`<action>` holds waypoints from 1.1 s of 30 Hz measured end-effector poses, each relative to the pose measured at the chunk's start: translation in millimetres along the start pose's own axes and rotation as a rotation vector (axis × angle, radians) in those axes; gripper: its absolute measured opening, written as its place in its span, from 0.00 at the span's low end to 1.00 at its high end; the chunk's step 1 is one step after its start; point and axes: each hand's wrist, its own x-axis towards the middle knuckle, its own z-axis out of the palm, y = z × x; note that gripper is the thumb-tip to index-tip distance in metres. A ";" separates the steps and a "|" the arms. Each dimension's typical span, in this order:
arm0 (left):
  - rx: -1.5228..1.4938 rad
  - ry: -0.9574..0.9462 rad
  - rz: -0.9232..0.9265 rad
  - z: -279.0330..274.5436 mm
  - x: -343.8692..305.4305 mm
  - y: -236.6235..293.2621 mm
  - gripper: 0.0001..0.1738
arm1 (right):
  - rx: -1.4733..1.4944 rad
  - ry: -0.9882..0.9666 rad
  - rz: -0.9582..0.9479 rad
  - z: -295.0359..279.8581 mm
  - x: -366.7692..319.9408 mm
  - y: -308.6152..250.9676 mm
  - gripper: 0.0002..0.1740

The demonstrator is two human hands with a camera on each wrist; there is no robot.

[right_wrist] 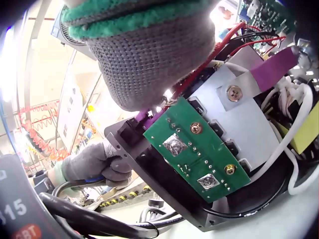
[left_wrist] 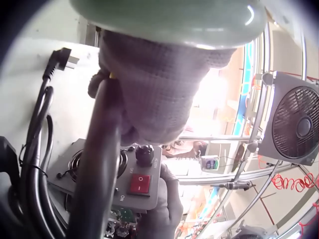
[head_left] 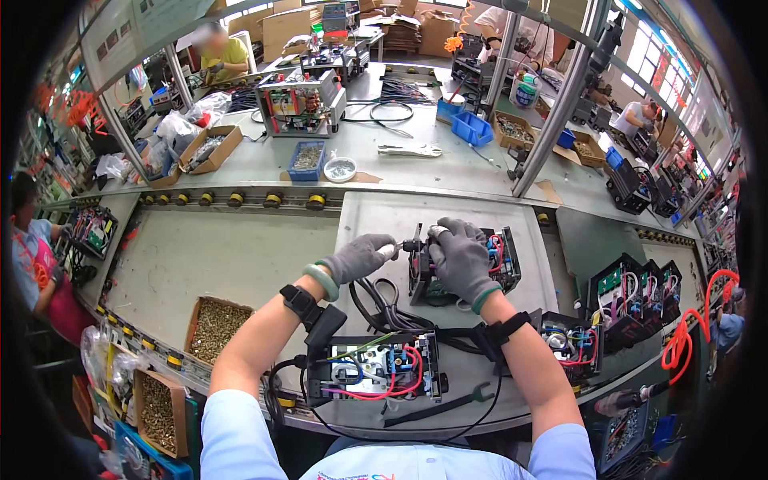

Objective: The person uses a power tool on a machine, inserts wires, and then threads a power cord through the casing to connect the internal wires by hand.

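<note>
A black electronic unit (head_left: 498,264) stands on its side on a grey tray (head_left: 376,212) in the head view. My gloved right hand (head_left: 456,252) grips its top edge and steadies it. My gloved left hand (head_left: 364,254) holds a screwdriver (head_left: 394,250) with its tip against the unit's front panel. The left wrist view shows that panel with a red switch (left_wrist: 139,184) and a black knob (left_wrist: 145,155), behind the dark tool handle (left_wrist: 99,169). In the right wrist view a green circuit board (right_wrist: 199,149) with screws sits under my right glove (right_wrist: 149,64).
A black power cord (head_left: 384,300) lies looped beside the unit. Another open unit (head_left: 376,370) and a wrench (head_left: 448,404) lie near the front edge. Cardboard boxes of screws (head_left: 212,328) stand at the left, more units (head_left: 632,296) and a red coiled hose (head_left: 688,328) at the right.
</note>
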 end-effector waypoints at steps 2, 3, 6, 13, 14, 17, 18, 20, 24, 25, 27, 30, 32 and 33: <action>0.222 0.030 0.073 -2.6 0.5 7.4 0.14 | -0.009 0.008 -0.004 1.5 0.0 -1.2 0.15; 0.223 0.029 0.073 -4.6 0.6 13.0 0.14 | -0.004 -0.008 0.007 0.7 0.3 -1.8 0.14; 0.716 0.049 0.147 -8.2 2.2 25.3 0.10 | -0.010 -0.050 0.000 -1.6 1.4 -0.5 0.13; 0.652 0.046 0.219 -7.2 14.6 22.3 0.10 | 0.089 -0.227 -0.004 -9.7 14.5 7.8 0.16; 0.638 0.024 0.176 -6.1 14.2 23.8 0.10 | 0.129 -0.275 -0.005 -8.7 16.3 9.0 0.17; 0.445 0.019 0.117 -3.9 18.5 17.4 0.12 | 0.148 -0.354 0.052 -6.4 21.5 10.3 0.19; 0.440 0.015 0.110 -3.2 18.5 15.8 0.12 | 0.129 -0.364 0.068 -7.4 22.5 8.8 0.20; 0.309 0.136 0.167 0.9 20.7 17.2 0.15 | 0.132 -0.380 0.066 -5.3 24.3 10.8 0.20; 0.450 0.066 0.060 19.1 24.1 39.5 0.19 | 0.117 -0.432 0.053 -3.0 26.8 11.1 0.20; 0.450 0.069 0.065 19.8 26.9 33.1 0.19 | 0.133 -0.422 0.065 -3.6 25.7 10.3 0.19; 0.305 0.089 0.142 16.9 28.9 24.0 0.20 | 0.127 -0.407 0.055 -2.5 24.8 12.2 0.19; -0.411 -0.076 -0.373 -1.8 8.7 41.4 0.19 | 0.148 -0.402 0.044 -5.2 22.1 11.1 0.18; -0.468 -0.092 -0.396 -13.4 -9.0 41.2 0.19 | 0.170 -0.399 0.039 -6.6 24.7 12.4 0.18; -0.430 -0.103 -0.356 -14.5 -17.9 41.8 0.20 | 0.153 -0.398 0.031 -5.5 24.6 13.1 0.18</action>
